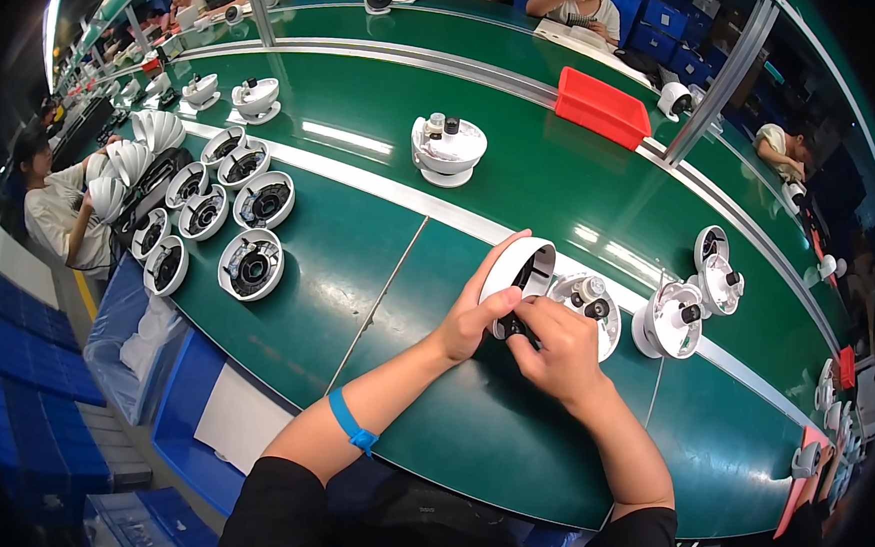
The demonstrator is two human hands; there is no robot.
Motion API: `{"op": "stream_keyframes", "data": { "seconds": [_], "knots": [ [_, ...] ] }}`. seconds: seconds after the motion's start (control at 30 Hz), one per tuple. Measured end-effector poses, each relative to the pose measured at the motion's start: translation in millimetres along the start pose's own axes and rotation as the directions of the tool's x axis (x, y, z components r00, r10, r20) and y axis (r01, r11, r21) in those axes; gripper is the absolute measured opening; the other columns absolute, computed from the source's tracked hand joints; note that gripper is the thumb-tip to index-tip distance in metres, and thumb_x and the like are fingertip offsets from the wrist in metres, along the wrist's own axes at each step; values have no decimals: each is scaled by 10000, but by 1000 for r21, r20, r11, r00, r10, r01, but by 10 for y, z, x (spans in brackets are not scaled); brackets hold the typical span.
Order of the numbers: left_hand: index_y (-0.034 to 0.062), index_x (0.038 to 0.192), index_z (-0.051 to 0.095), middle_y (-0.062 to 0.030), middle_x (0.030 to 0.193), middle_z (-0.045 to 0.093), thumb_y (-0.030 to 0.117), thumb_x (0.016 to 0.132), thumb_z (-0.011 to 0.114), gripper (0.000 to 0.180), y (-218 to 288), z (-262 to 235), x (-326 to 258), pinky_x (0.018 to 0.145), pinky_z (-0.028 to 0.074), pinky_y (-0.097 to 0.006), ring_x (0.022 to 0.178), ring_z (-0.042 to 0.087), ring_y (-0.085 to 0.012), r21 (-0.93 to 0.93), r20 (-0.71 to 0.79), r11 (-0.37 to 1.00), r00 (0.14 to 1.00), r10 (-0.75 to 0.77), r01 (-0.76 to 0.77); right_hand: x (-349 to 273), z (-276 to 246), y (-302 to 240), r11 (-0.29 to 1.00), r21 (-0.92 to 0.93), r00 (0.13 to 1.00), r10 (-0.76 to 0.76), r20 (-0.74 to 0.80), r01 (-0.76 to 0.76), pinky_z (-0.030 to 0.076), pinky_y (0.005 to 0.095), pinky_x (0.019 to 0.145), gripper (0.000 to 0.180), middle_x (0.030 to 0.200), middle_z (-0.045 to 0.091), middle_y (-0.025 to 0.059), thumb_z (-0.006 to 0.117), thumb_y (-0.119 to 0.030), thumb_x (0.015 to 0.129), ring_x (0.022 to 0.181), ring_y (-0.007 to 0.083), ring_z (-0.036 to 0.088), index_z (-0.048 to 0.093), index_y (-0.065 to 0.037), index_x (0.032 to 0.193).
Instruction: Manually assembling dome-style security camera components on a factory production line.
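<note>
My left hand point(472, 318) is wrapped round a white round camera housing point(510, 268), tilted so its dark hollow inside faces right. My right hand point(559, 349) is closed at the lower rim of that housing, its fingertips at black parts inside; what exactly they pinch is hidden. Just behind my right hand lies an open white camera shell point(605, 327) with a clear-capped piece and a black lens, partly covered by the hand. Farther right stand another open camera body point(673, 320) and a camera with its cover tipped up point(720, 284).
Several white housings with black insides point(252, 264) sit on the green table at left. A half-open camera point(448, 149) stands on the belt beyond the metal strip. A red tray point(603, 107) lies farther back. At far left a co-worker point(61, 205) handles stacked white shells point(123, 166).
</note>
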State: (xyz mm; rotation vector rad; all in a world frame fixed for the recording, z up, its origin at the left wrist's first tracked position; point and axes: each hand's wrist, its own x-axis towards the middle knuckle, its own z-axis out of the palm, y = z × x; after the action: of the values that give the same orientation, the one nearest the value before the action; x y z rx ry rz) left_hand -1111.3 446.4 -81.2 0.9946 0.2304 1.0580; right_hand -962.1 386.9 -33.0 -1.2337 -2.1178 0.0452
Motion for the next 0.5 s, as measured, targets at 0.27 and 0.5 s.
{"op": "stream_keyframes", "data": {
  "seconds": [0.27, 0.5],
  "knots": [
    [7, 1599, 200, -168, 1455, 474, 418, 890, 650, 935, -158, 123, 1, 1145, 376, -383, 1335, 495, -258, 21, -11, 1000, 1000, -13, 13, -151, -82, 83, 998, -44, 999, -42, -8, 42, 525, 394, 552, 262, 773, 645, 85, 785, -116, 681, 677, 270, 676, 689, -36, 912],
    [8, 1601, 201, -163, 1445, 482, 423, 891, 647, 935, -257, 190, 9, 1141, 376, -374, 1323, 501, -255, 22, -14, 1000, 1000, -5, 5, -237, -148, 148, 995, -75, 998, -62, 26, 64, 515, 397, 544, 268, 769, 632, 89, 788, -127, 683, 668, 270, 668, 676, -33, 908]
  ]
}}
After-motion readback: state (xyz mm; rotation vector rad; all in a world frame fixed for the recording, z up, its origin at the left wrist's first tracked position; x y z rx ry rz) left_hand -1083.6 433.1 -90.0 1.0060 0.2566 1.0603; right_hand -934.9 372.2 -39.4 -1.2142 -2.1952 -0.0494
